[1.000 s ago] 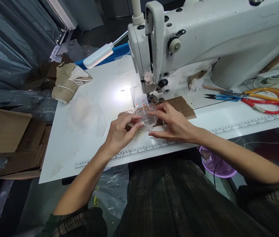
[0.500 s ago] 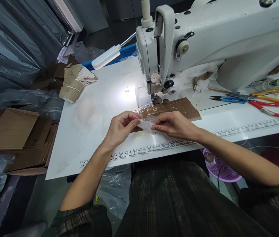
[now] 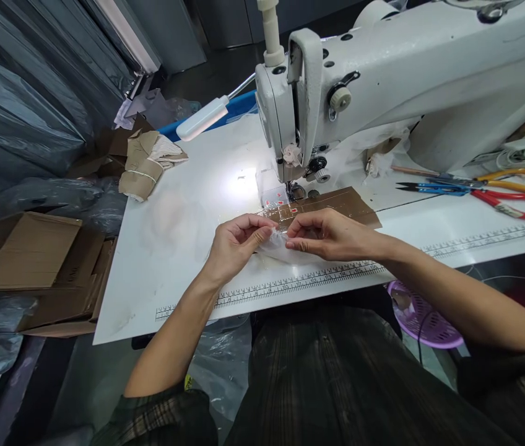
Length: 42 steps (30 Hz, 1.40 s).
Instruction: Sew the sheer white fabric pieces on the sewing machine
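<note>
Left hand [image 3: 240, 246] and right hand [image 3: 332, 235] both clamped in pinches, near each other. Sewing machine [image 3: 374, 68] beyond the grip, brown strip [image 3: 343, 207] just past it, sheer white fabric [image 3: 278, 241] held between: flatter a second ago, now bunched, so I'd call it gathered rather than laid flat.
</note>
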{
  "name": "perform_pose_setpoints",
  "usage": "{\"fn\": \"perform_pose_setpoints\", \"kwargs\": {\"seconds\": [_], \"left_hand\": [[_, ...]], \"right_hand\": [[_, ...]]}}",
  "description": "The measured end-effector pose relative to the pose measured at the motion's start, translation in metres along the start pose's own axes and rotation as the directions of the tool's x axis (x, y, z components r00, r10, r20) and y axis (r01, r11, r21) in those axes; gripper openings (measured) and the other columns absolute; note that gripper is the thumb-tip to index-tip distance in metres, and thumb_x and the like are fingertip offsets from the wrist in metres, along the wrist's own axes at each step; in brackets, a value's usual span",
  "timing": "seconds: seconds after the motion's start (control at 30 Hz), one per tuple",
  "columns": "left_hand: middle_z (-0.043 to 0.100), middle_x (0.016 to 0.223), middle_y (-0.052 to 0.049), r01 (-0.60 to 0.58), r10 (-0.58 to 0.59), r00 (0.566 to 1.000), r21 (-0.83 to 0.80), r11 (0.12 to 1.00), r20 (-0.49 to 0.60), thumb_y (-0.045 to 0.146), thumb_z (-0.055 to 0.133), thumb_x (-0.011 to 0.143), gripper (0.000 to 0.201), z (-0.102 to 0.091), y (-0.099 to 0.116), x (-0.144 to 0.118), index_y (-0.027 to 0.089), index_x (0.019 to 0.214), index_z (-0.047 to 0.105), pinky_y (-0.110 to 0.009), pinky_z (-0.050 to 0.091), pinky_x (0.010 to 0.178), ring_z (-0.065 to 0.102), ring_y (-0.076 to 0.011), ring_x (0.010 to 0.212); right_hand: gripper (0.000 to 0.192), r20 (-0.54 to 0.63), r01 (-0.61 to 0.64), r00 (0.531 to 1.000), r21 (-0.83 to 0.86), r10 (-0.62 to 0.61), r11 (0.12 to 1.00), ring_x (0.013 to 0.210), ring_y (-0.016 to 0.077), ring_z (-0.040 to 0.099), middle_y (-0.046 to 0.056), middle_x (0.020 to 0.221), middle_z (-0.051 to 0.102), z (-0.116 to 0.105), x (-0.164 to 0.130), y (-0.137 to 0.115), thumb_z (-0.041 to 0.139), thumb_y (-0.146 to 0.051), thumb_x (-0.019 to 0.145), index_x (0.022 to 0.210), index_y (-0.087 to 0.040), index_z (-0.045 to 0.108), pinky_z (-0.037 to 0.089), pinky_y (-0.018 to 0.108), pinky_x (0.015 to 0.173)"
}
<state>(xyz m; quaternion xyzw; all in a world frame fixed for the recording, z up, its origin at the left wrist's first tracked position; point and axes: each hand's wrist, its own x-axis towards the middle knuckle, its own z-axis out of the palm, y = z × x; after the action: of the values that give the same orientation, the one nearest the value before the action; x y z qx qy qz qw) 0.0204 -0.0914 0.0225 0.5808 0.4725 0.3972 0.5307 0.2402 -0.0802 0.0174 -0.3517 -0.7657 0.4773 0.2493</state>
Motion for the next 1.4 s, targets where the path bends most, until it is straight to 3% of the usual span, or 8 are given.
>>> {"fn": "perform_pose_setpoints", "kwargs": {"seconds": [0.27,0.43,0.57,0.8,0.9,1.07,1.23,1.4], "left_hand": [[0.071,0.085,-0.007,0.043,-0.047,0.997,-0.070,0.997,-0.059,0.043,0.072,0.080,0.028,0.001,-0.011,0.003,0.016,0.086,0.065,-0.026,0.056,0.061,0.065,-0.0147,0.071],[0.070,0.084,-0.005,-0.030,0.015,0.974,-0.067,0.997,-0.225,0.044,0.064,0.087,0.025,0.015,-0.014,0.009,0.019,0.088,0.058,-0.030,0.058,0.069,0.069,-0.0169,0.080],[0.070,0.082,-0.005,-0.060,0.008,0.943,-0.145,0.988,-0.332,0.047,0.062,0.088,0.028,0.018,-0.012,0.017,0.020,0.092,0.054,-0.032,0.059,0.066,0.071,-0.0190,0.079],[0.073,0.102,-0.010,-0.040,-0.012,0.976,-0.233,0.972,-0.217,0.053,0.063,0.087,0.039,0.014,0.005,0.015,0.020,0.100,0.048,-0.036,0.059,0.074,0.072,-0.0223,0.091],[0.074,0.100,-0.012,0.003,-0.057,0.976,-0.246,0.969,-0.212,0.058,0.056,0.090,0.043,0.009,0.004,0.012,0.020,0.107,0.047,-0.038,0.059,0.074,0.072,-0.0235,0.091],[0.074,0.099,-0.009,0.009,-0.045,0.979,-0.181,0.984,-0.197,0.040,0.083,0.070,0.064,0.003,-0.012,0.013,0.018,0.117,0.046,-0.035,0.059,0.079,0.073,-0.0206,0.086],[0.074,0.096,-0.007,0.014,-0.036,0.987,-0.139,0.990,-0.158,0.028,0.081,0.071,0.062,0.005,-0.018,0.012,0.019,0.120,0.045,-0.033,0.058,0.080,0.072,-0.0184,0.088],[0.072,0.104,-0.009,0.053,-0.064,0.993,-0.110,0.993,-0.100,0.024,0.080,0.072,0.062,0.008,-0.017,0.011,0.019,0.122,0.044,-0.031,0.059,0.078,0.071,-0.0182,0.089]], "right_hand": [[0.014,-0.039,0.017,0.999,-0.100,-0.021,0.995,0.059,0.0110,0.047,0.000,0.067,0.060,0.008,0.014,0.000,0.060,-0.028,0.087,0.085,-0.016,0.065,0.033,0.026,0.058],[0.010,-0.184,0.228,0.944,-0.244,-0.275,0.943,0.065,0.0136,0.048,0.004,0.074,0.060,0.026,0.016,-0.004,0.051,-0.020,0.087,0.079,-0.018,0.057,0.036,0.027,0.062],[0.010,-0.202,0.362,0.887,-0.254,-0.416,0.897,0.071,0.0159,0.052,0.006,0.076,0.062,0.033,0.017,-0.005,0.049,-0.016,0.086,0.078,-0.018,0.055,0.039,0.028,0.066],[0.013,-0.239,0.028,0.970,-0.115,-0.055,0.993,0.059,0.0126,0.051,0.001,0.069,0.060,0.010,0.023,-0.001,0.056,-0.027,0.089,0.088,-0.016,0.061,0.036,0.027,0.058],[0.017,-0.203,0.018,0.979,-0.045,-0.027,0.999,0.059,0.0116,0.049,0.001,0.069,0.059,0.007,0.024,0.004,0.056,-0.031,0.091,0.089,-0.015,0.064,0.035,0.026,0.056],[0.014,-0.177,0.007,0.984,-0.024,-0.011,1.000,0.057,0.0102,0.045,-0.002,0.064,0.055,0.007,0.023,0.008,0.056,-0.026,0.090,0.085,-0.016,0.064,0.032,0.026,0.055],[0.015,0.037,-0.044,0.998,-0.121,0.049,0.992,0.052,0.0090,0.040,-0.004,0.058,0.050,-0.005,0.014,0.010,0.061,-0.028,0.088,0.078,-0.017,0.064,0.029,0.025,0.051],[0.023,0.176,-0.126,0.977,0.001,0.124,0.992,0.060,0.0106,0.046,-0.001,0.070,0.059,-0.018,0.002,0.021,0.063,-0.040,0.089,0.088,-0.019,0.069,0.031,0.025,0.052]]}}
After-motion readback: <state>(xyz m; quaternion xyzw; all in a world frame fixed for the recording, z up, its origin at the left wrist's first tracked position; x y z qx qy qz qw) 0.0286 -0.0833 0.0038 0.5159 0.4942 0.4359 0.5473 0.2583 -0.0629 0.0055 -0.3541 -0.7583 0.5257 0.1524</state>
